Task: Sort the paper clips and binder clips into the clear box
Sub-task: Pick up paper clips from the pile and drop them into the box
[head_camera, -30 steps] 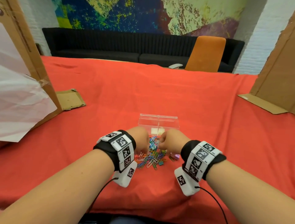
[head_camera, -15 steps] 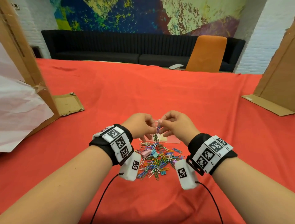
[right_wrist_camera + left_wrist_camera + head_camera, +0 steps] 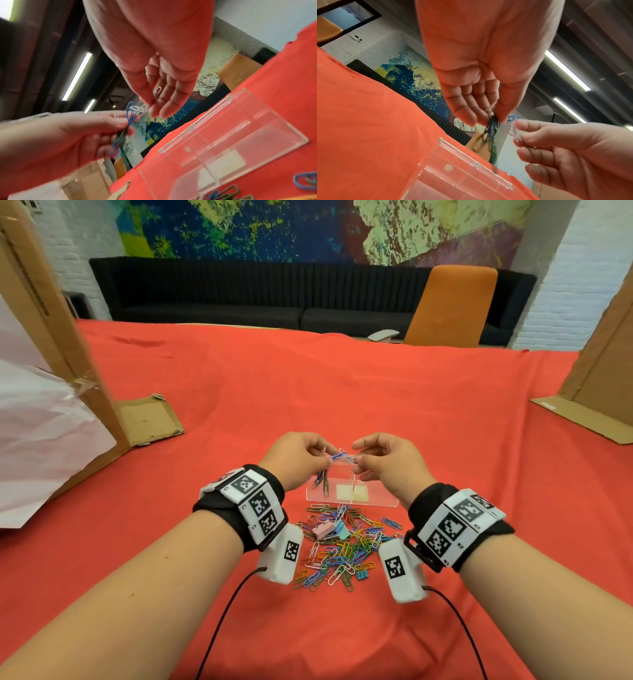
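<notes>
On a table draped in red-orange cloth (image 3: 342, 392), a loose heap of multicoloured wire paper clips (image 3: 337, 553) lies just on the near side of a clear acrylic box (image 3: 376, 501), with small pastel binder clips (image 3: 330, 530) in pink and mint mixed into the heap's far part and a small teal one at its near edge. The box sits open and low on the cloth, a thin divider splitting it into compartments; pale labels show through its floor.

Directly above the box, the person's left hand (image 3: 298, 460) pinches a tangled cluster of dark green and blue paper clips (image 3: 491, 129) between thumb and fingertips, the strand dangling down toward the box's left compartment. The right hand (image 3: 387, 463), also above the box, pinches white paper clips (image 3: 142, 108) between thumb and forefinger; these are hooked to a blue clip at the top of the left hand's cluster, so the two hands are joined by linked wire. The other fingers of both hands are loosely curled. Both wrists wear black bands carrying white marker blocks.

Left of the box and well apart stands a cardboard panel with crumpled white paper (image 3: 41, 446); another cardboard panel (image 3: 603, 378) stands well to the right. Beyond the table's far edge are an orange chair (image 3: 452, 306), a black sofa (image 3: 239, 299) and a painted mural.
</notes>
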Motion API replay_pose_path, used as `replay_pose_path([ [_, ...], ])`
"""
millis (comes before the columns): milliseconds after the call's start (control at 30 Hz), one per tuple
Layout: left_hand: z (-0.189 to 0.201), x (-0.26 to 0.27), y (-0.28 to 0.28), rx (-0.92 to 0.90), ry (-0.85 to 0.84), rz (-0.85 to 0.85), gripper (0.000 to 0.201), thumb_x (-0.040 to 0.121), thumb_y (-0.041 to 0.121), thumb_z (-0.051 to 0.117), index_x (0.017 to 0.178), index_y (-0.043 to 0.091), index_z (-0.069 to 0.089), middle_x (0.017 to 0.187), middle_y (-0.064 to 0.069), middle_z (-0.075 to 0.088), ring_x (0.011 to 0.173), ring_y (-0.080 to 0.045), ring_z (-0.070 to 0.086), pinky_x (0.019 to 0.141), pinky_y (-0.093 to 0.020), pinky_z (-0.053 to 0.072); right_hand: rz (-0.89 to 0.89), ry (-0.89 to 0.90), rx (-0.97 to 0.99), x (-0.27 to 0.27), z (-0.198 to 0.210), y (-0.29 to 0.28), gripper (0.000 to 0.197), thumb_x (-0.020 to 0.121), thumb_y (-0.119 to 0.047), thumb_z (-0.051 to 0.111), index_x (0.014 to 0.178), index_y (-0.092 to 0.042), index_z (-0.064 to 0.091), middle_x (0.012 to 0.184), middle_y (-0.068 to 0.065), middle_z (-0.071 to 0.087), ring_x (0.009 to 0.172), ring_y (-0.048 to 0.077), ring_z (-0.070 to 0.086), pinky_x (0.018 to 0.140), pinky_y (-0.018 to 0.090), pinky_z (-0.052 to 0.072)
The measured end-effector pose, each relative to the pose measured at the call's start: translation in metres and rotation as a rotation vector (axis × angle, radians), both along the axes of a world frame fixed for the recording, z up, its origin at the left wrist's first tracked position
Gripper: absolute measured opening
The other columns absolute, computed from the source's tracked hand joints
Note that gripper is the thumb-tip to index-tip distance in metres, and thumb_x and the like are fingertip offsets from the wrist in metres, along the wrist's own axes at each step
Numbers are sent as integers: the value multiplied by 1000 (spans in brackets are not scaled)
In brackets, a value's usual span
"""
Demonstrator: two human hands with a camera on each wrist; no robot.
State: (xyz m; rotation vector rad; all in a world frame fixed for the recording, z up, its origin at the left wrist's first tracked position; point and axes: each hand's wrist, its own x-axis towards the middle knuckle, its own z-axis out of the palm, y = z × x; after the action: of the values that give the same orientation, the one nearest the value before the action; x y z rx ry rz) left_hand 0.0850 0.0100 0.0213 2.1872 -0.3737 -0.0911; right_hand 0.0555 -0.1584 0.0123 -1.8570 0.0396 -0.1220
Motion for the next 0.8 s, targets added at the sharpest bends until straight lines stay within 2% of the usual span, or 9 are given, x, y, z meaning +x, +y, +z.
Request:
replay_pose_path([
  [100,1,11,-9,-74,-2,51,14,86,4,63,97,9,71,64,2,60,52,-11,56,65,-32,56,-19,-35,-214,9,-6,1,14,83,-4,66,83,-18,68,69,7,63,61,17,58,60,28,48],
  [133,0,15,-11,-94,14,65,15,86,3,63,99,5,71,65,1,62,52,-12,58,70,-35,58,-22,-42,-260,12,-8,2,9,82,-9,69,87,-16,71,71,7,64,64,17,57,63,28,47],
  [200,-4,22,-16,-98,39,83,16,86,2,62,100,1,70,66,-1,64,52,-12,58,74,-38,58,-43,-41,-333,17,-12,4,10,81,-15,72,91,-13,73,78,9,68,69,17,57,63,26,44],
  [300,-11,29,-18,-32,33,93,15,87,4,62,98,4,72,72,-10,67,57,-18,60,77,-38,57,-69,-16,-480,25,-18,5,13,82,-21,70,92,-15,74,89,8,73,76,17,60,62,24,42],
  [400,-15,31,-18,94,-10,96,17,87,8,62,99,9,74,84,-16,74,68,-20,63,76,-33,55,-57,-1,-611,28,-21,10,14,83,-25,67,94,-19,75,94,4,74,90,22,66,80,29,49],
  [500,-16,28,-17,243,-44,67,20,87,16,63,101,14,76,93,-12,76,75,-19,64,70,-23,46,2,1,-684,28,-18,13,19,86,-21,62,101,-19,75,102,4,74,98,22,66,78,24,46],
  [600,-15,21,-16,321,-77,53,20,86,19,63,101,19,76,98,-6,75,84,-17,63,70,-20,38,72,24,-759,22,-16,12,22,85,-17,60,103,-20,74,104,3,74,101,21,66,84,24,46],
  [700,-11,9,-15,411,-148,20,19,84,17,64,98,20,77,86,1,66,82,-14,58,70,-19,34,55,13,-817,8,-9,8,19,83,-16,61,96,-20,74,96,2,68,103,24,63,92,32,46],
  [800,-8,-7,-16,469,-165,-68,16,81,15,66,93,17,76,79,4,59,75,-12,53,68,-20,36,122,34,-933,-4,3,3,17,83,-16,63,97,-17,72,93,2,59,100,25,61,84,31,45],
])
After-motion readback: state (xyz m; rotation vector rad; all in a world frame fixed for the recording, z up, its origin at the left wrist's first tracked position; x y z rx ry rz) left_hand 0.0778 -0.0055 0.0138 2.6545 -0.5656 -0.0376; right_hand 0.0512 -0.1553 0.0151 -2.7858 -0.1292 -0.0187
